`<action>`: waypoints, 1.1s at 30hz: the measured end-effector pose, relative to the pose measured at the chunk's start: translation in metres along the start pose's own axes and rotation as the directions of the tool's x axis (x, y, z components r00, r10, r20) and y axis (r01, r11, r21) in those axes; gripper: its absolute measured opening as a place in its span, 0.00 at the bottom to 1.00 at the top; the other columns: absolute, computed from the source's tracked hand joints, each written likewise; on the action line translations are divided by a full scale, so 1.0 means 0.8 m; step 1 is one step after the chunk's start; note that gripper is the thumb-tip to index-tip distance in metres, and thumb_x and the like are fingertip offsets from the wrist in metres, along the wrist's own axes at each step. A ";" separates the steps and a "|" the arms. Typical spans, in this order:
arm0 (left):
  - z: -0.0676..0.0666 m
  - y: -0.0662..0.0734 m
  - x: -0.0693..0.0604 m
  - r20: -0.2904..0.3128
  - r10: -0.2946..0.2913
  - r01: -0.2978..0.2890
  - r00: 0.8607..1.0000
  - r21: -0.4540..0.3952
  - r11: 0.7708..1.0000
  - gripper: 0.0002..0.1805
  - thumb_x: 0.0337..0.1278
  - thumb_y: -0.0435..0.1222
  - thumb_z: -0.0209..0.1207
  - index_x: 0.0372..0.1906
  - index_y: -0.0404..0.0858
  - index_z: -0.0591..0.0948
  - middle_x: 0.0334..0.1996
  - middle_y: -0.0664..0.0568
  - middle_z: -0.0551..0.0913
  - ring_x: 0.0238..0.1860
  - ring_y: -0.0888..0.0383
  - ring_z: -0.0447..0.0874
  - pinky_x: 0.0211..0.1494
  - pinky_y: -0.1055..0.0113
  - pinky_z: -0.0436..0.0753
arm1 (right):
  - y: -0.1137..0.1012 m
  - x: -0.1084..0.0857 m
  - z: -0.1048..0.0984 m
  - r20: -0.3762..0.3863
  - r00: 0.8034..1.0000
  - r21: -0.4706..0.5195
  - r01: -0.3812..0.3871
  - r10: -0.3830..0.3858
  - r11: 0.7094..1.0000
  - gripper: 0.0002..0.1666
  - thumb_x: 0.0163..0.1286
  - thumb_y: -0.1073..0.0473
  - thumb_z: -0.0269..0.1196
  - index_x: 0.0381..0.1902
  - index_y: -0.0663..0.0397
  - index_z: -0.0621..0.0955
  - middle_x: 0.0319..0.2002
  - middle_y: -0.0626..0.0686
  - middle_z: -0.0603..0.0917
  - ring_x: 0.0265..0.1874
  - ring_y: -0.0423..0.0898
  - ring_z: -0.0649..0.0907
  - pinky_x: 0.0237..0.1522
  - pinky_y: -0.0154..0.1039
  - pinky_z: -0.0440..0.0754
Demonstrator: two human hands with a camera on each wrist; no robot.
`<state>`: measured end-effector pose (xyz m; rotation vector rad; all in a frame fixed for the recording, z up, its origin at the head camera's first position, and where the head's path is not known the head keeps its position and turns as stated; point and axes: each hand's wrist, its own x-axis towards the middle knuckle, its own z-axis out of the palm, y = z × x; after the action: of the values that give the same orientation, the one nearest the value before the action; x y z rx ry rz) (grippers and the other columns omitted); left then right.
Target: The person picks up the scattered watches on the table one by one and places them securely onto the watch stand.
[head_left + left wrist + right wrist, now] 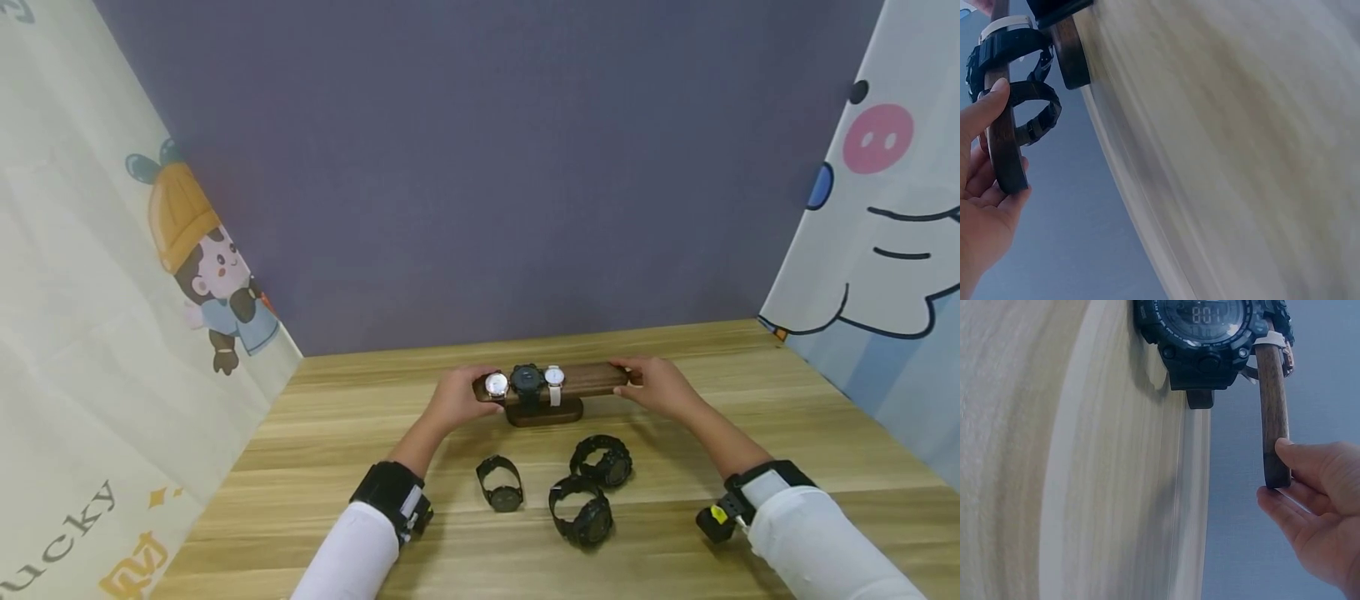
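A dark wooden watch stand (596, 380) with a rounded base (547, 414) stands toward the back of the table. My left hand (459, 400) grips the bar's left end, thumb on the near side in the left wrist view. At the right end, my right hand (662, 388) pinches the bar between thumb and fingers. Three watches sit on its left half: a white-faced watch (497, 384), a bulky black watch (527, 379) and a white-strapped watch (554, 377). Dark wood shows between thumb and fingers of the right hand (1325, 497) in the right wrist view.
Three black watches lie on the wooden table (330, 467) in front of the stand: a slim one (506, 499) on the left, and two chunky ones, the farther (618, 467) and the nearer (595, 527), close together. A grey-blue panel (480, 183) rises behind the table.
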<state>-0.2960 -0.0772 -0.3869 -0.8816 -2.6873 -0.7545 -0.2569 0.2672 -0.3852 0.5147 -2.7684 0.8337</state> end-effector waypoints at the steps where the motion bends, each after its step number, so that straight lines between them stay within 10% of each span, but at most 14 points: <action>1: 0.001 0.000 0.001 0.001 0.000 0.000 1.000 0.003 1.000 0.33 0.42 0.41 0.77 0.58 0.38 0.81 0.53 0.45 0.83 0.53 0.48 0.81 0.54 0.56 0.81 | 0.000 0.000 0.000 -0.001 1.000 -0.002 0.001 -0.001 1.000 0.30 0.63 0.64 0.68 0.61 0.70 0.75 0.52 0.73 0.79 0.43 0.64 0.84 0.43 0.55 0.84; 33: 0.003 0.004 0.000 0.001 0.011 -0.011 1.000 0.021 1.000 0.36 0.44 0.39 0.76 0.61 0.34 0.78 0.57 0.42 0.80 0.57 0.45 0.79 0.59 0.56 0.78 | 0.000 -0.001 0.002 -0.028 0.999 -0.047 0.046 -0.047 0.998 0.30 0.62 0.62 0.69 0.60 0.70 0.76 0.51 0.73 0.80 0.40 0.64 0.84 0.40 0.56 0.83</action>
<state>-0.2944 -0.0739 -0.3873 -0.8914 -2.6843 -0.7229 -0.2561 0.2670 -0.3869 0.5516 -2.7314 0.7594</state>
